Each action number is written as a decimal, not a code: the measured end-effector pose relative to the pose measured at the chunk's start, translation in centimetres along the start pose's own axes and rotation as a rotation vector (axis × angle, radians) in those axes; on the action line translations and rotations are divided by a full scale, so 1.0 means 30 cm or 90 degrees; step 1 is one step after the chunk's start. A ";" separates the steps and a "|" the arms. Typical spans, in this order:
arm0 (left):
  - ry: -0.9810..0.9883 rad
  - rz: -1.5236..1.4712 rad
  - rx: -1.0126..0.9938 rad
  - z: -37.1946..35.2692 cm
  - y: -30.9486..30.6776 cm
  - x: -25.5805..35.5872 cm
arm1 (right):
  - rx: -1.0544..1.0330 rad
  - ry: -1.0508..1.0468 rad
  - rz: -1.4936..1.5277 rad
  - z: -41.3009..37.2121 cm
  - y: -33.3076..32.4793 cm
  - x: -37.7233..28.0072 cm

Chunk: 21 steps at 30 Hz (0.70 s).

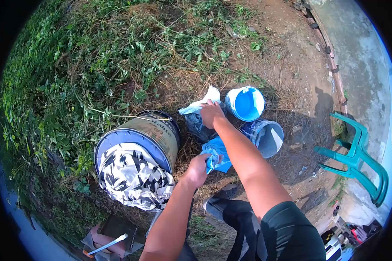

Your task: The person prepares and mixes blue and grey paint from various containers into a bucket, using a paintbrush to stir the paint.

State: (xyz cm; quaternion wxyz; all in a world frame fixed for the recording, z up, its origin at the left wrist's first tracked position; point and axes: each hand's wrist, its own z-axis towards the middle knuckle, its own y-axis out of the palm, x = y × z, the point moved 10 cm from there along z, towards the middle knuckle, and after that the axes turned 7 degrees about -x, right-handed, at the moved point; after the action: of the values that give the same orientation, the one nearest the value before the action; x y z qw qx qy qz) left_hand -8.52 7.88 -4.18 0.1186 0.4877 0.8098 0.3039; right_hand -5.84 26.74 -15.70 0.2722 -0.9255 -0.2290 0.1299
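Note:
My left hand (197, 170) is closed on the edge of a crumpled light-blue cloth (220, 152) that hangs low between the buckets and the drum. Farther out, my right hand (212, 115) has its fingers curled over a pale white cloth (200, 103). Below that cloth lies a dark, bluish-grey crumpled bundle (195, 125), partly covered. A white bucket (232, 101) with bright blue inside stands just right of my right hand. Beside my right forearm, a second bucket (268, 139) is tilted, its opening facing me, and the forearm covers part of it.
At left a large printed drum (159, 132) carries a heaped black-and-white patterned cloth (133, 174). A green plastic chair (357, 158) lies tipped at right, near a concrete strip (344, 39). Cut weeds (117, 56) cover the ground. A white-handled tool (113, 243) lies lower left.

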 end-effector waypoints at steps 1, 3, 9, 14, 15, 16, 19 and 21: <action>-0.003 -0.005 0.020 -0.001 -0.008 0.004 | -0.014 0.014 0.032 0.005 -0.009 0.009; -0.009 0.024 0.020 -0.002 -0.020 0.013 | 0.297 -0.050 0.124 0.003 0.039 0.040; -0.037 0.296 0.089 0.071 -0.062 -0.049 | 0.379 -0.098 0.909 -0.437 -0.043 0.149; -0.039 0.885 0.114 0.044 0.048 -0.018 | 0.223 -0.099 0.812 -0.653 0.194 0.197; -0.047 1.004 0.117 0.025 0.096 0.015 | 0.222 -0.116 0.824 -0.687 0.230 0.201; -0.051 1.123 0.124 0.010 0.135 0.048 | 0.224 -0.139 0.834 -0.707 0.277 0.192; 0.085 1.168 0.069 0.006 0.198 0.076 | 0.256 -0.151 0.775 -0.736 0.342 0.177; 0.205 1.267 -0.031 -0.006 0.222 0.044 | 0.250 -0.144 0.783 -0.750 0.389 0.154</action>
State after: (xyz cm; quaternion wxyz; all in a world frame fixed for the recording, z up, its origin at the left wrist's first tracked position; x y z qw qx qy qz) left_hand -4.49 11.22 0.16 -0.2901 0.8925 0.0347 0.3436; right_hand 10.46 10.31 -4.38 0.2862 -0.8013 0.3429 0.3980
